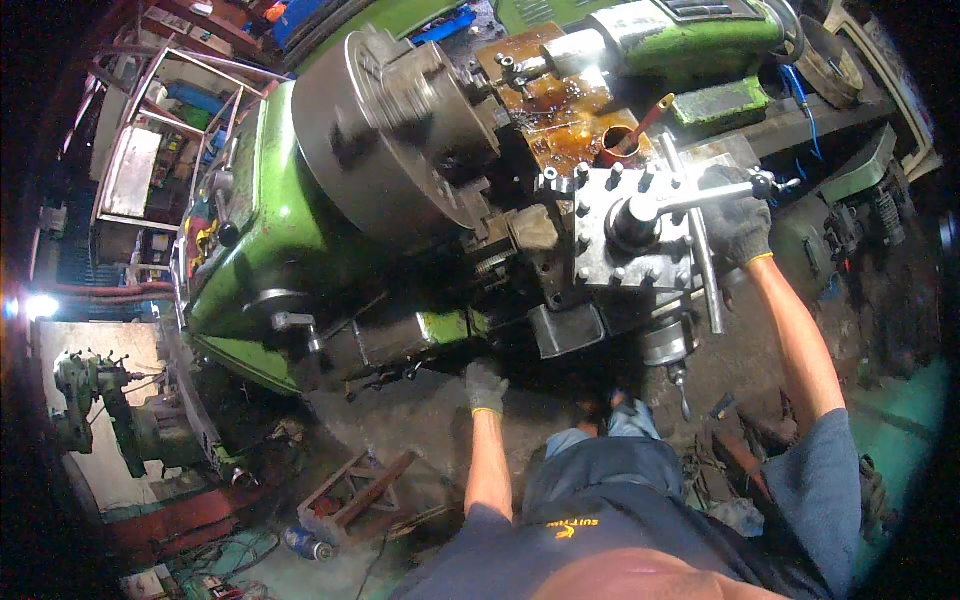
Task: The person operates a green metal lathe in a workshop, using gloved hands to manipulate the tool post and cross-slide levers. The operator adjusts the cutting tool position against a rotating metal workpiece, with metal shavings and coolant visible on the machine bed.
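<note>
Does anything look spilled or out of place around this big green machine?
Yes: glossy amber liquid, perhaps oil, lies spread beside the small round red pot, beyond the square steel tool block, looking like a spill. On the floor at lower left, a blue-and-silver cylindrical can lies on its side, as if dropped.

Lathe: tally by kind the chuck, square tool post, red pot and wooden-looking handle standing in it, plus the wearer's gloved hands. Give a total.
Left gloved hand and right gloved hand: 2
Lathe chuck: 1
Square tool post: 1
Red pot: 1
Handle: 1
Total: 6
</note>
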The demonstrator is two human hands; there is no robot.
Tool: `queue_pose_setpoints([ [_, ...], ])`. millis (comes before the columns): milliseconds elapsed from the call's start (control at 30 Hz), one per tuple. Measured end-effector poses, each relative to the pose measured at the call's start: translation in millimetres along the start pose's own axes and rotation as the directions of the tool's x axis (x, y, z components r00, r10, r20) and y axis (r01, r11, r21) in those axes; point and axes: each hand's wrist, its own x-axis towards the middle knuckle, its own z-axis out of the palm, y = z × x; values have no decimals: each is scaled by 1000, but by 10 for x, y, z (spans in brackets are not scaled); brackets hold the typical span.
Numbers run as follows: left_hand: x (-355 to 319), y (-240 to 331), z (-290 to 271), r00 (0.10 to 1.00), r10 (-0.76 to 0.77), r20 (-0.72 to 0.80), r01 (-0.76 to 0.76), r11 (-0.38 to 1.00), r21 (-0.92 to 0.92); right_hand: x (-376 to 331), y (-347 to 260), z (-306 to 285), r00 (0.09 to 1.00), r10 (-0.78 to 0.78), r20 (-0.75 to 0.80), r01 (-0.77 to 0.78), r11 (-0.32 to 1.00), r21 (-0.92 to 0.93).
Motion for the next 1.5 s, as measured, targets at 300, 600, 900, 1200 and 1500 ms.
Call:
queue_pose_setpoints([
  [300,393,-59,403,961,-72,268,121,978,-172,-11,26,44,997,53,63,-53,999,-1],
  [600,454,455,503,926,-42,375,23,998,56,-77,183,114,995,58,77,-54,997,-50],
  [900,479,416,463,947,-48,317,14,994,108,-13,46,53,970,152,188,-143,988,-63],
  [1200,516,180,715,924,-133,358,97,988,117,-46,125,128,996,75,55,-71,996,-61],
  [1500,611,217,661,913,-214,346,188,976,105,-31,36,42,979,148,139,-147,989,-18],
])
